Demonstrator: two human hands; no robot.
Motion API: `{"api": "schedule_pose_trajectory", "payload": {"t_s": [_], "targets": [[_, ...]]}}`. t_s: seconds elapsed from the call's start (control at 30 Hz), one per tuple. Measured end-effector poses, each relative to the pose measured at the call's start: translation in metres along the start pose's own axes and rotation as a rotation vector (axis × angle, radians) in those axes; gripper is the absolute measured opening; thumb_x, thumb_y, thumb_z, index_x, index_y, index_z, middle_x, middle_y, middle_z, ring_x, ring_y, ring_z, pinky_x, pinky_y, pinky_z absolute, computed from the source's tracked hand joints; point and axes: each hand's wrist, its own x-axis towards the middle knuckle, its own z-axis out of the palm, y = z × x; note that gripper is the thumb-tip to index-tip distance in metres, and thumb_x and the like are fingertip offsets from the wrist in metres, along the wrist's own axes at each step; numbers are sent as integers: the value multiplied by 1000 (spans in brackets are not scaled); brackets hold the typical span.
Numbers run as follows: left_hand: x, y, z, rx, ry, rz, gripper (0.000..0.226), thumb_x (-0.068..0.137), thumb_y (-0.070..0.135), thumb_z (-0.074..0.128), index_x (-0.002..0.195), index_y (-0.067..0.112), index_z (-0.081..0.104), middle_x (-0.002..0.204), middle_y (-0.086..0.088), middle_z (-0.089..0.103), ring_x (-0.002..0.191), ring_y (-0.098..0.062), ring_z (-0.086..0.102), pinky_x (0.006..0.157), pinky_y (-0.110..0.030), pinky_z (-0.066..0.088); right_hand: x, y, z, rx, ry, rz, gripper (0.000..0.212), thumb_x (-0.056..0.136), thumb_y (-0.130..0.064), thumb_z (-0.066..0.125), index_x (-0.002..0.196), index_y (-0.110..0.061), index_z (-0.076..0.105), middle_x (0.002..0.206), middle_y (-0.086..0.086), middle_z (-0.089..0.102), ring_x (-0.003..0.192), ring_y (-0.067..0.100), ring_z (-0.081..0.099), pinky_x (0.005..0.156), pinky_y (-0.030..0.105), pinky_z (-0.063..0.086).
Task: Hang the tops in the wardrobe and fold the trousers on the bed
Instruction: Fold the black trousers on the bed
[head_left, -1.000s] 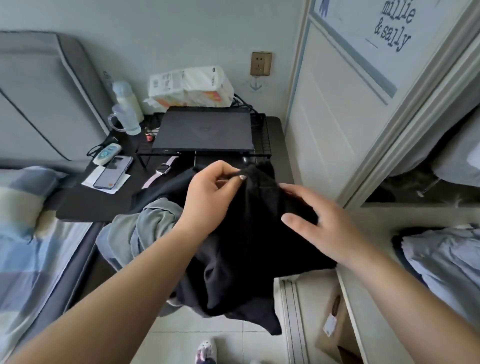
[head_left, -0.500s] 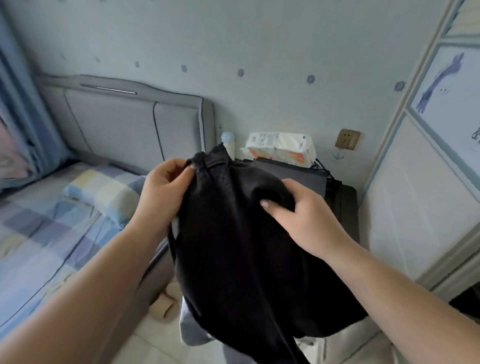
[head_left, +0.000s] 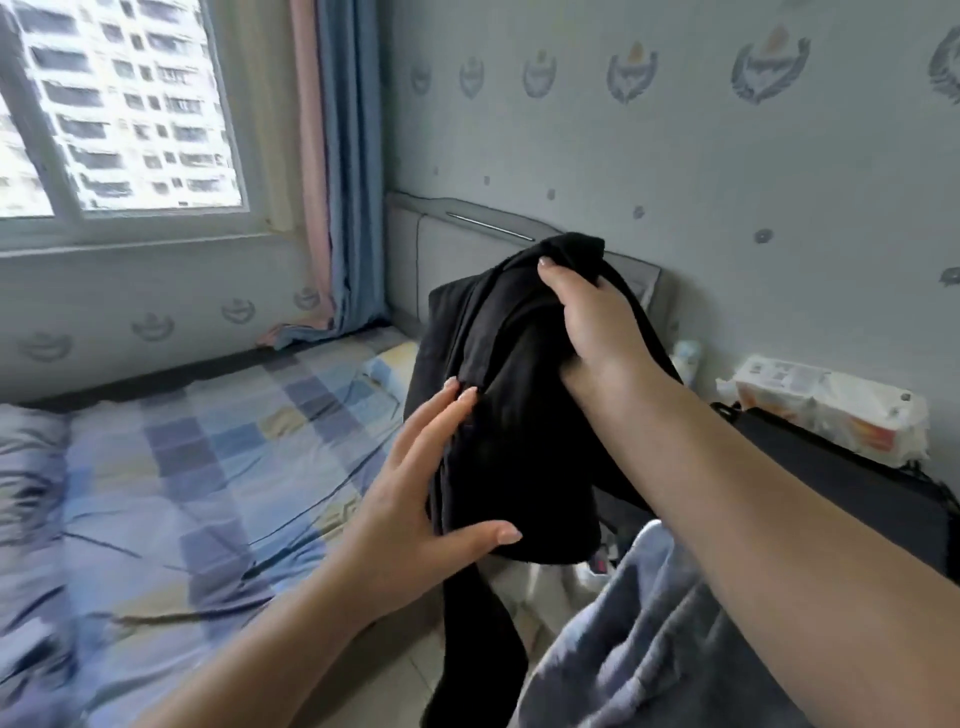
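right hand (head_left: 597, 327) clenched on a bunched top edge of the black garment (head_left: 498, 415), held up at about 1 o'clock from view centre, in front of the headboard (head_left: 467, 234). left hand (head_left: 415, 499) flat, fingers straight, laid against the cloth's left side at about 7 o'clock from the right hand, thumb under a lower fold, gripping nothing. garment hanging from the right fist, long axis near vertical, one narrow tail trailing down toward 6 o'clock over the floor. cannot tell from these folds whether trousers or a top; judged trousers by the long hanging leg-like strip. bed (head_left: 182, 467) lying at 9 o'clock from the garment, just beside the left hand, so left hand nearer to it. likely next: swing the cloth toward 9 o'clock and spread it along the checked sheet, with the hanging axis turned to lie flat. grey garment (head_left: 649, 649) draped low at 5 o'clock under the right forearm. tissue pack (head_left: 831, 410) and dark case (head_left: 857, 483) at 3 o'clock, well apart from the bed side.
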Motion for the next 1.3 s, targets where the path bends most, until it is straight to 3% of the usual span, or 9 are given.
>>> {"api": "schedule_pose_trajectory", "payload": {"t_s": [0.07,0.17,0.37,0.63,0.87,1.0,1.13,1.2,1.3], "targets": [[-6,-15,-36,36,56,-84,96,70,61,70,146,52,12,155,17,20,144,-3,19,115,-34,30,-1,14,51,47,-64,29,29,87,-21,65,112,-7,62,95,9,70,67,14,71,51,22,52],[-11,-36,-91,-66,192,-220,95,66,35,79,141,52,24,140,16,46,127,-2,47,103,-33,45,-9,38,125,125,-160,62,26,88,-17,63,109,-3,62,86,9,70,62,14,70,51,23,52],[-23,-62,-183,-10,423,-230,44,74,21,66,102,54,60,96,24,68,90,8,62,75,-5,43,-24,82,206,98,-449,219,10,90,-17,62,93,-8,64,69,2,70,62,14,68,58,25,54],[-39,-89,-259,-406,665,-516,8,87,11,66,91,17,71,81,3,74,74,-6,68,60,-15,50,-36,138,253,-139,-860,137,20,95,-19,51,110,-18,65,104,-7,72,94,1,66,77,12,50],[-54,-123,-311,-525,880,-751,9,88,16,66,92,8,68,75,-6,74,63,-14,71,49,-19,51,-36,197,258,-425,-1282,-348,80,81,-52,65,148,-35,24,152,-13,30,140,6,28,112,33,33],[-43,-150,-337,-495,993,-826,16,89,19,64,100,8,67,71,-2,74,59,-12,70,46,-17,49,-31,230,308,-551,-1286,-562,110,66,-46,80,149,-39,8,154,-17,19,141,3,21,111,23,31],[-28,-174,-362,-752,1032,-717,51,83,41,64,118,4,62,105,-17,70,87,-25,70,63,-28,56,-12,246,372,-264,-1080,-383,51,81,-35,66,126,-48,45,119,-27,59,114,-5,53,90,11,43],[-21,-181,-372,-834,968,-637,58,79,53,61,118,11,66,118,-16,67,103,-25,67,73,-30,57,5,248,403,-154,-1014,-262,21,92,-30,57,108,-43,59,104,-22,67,100,-1,62,84,19,49],[-17,-190,-381,-703,873,-473,61,86,54,59,133,16,54,133,-9,59,122,-21,57,90,-29,52,25,249,444,-8,-1033,-15,21,97,-28,50,96,-31,70,97,-5,72,95,13,68,83,33,55]]}}
